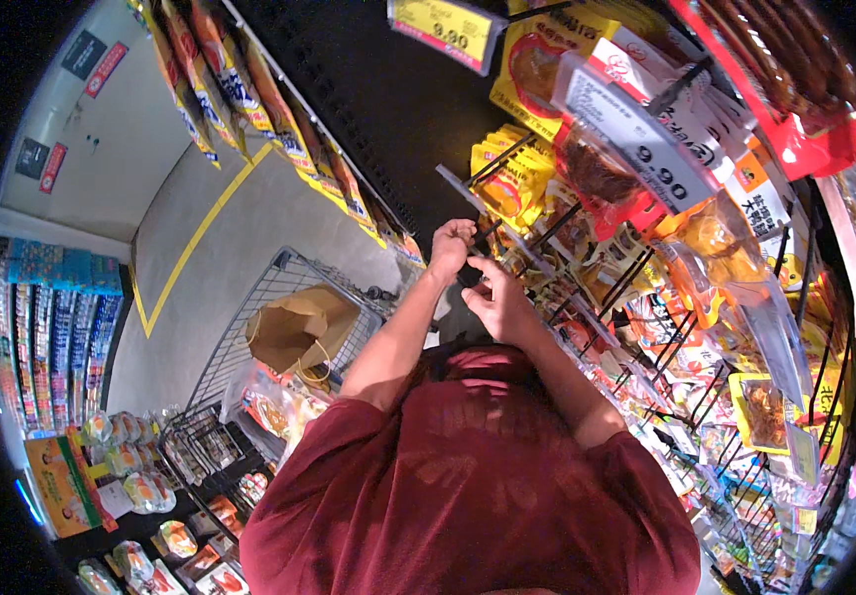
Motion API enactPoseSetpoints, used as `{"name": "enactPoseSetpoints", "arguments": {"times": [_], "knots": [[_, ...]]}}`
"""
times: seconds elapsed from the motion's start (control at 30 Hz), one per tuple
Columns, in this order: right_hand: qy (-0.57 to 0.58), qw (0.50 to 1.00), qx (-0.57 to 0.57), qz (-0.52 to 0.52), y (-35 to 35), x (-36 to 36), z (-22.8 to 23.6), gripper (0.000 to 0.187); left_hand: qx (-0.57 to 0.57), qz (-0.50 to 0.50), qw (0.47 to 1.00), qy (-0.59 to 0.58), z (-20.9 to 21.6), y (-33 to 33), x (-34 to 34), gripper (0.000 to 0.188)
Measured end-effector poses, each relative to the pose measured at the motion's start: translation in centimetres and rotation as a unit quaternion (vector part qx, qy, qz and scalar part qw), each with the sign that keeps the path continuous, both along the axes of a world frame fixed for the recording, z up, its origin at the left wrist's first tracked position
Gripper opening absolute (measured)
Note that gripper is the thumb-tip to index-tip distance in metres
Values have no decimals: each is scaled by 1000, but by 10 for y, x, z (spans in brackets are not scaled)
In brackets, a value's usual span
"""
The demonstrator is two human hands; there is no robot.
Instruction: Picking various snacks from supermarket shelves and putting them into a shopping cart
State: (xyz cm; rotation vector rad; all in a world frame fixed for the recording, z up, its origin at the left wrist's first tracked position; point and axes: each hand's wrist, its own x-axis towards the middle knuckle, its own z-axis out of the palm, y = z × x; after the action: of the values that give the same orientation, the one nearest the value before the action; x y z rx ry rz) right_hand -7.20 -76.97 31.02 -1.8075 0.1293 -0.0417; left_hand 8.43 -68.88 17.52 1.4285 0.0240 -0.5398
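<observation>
Across the right half of the frame, the crowded hanging food packets [656, 322] look the likeliest source of trouble: because they overlap so closely, a sleeve or wrist brushing them could catch a corner and pull one down. The wire shopping cart [240, 322], left of centre, sits near the left forearm [388, 342], so a careless swing of that elbow could bump it or crush the open brown paper bag [334, 312] inside. Smaller still, the yellow snack packets [512, 183], the goods nearest the hands, hang at upper centre just above them; the black display hooks [559, 226] beside them might scrape knuckles if a hand slid sideways. Both forearms reach up the frame from the maroon shirt and converge near the centre. The right hand [500, 305] is lower and turned inward, thumb and forefinger partly spread; the left hand [451, 248] is slightly higher, its fingers curled toward the palm. Whether either grips something small cannot be told, since the space between them is dark and the fingertips are indistinct.
</observation>
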Motion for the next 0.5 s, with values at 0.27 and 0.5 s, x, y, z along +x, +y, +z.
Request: {"name": "enactPoseSetpoints", "arguments": {"times": [0.27,0.5], "knots": [[52,997,7,64,42,9,-23,47,-5,133,990,-36,14,119,-52,19],[111,981,16,157,96,7,-30,43,107,261,959,-32,22,232,-117,14]]}}
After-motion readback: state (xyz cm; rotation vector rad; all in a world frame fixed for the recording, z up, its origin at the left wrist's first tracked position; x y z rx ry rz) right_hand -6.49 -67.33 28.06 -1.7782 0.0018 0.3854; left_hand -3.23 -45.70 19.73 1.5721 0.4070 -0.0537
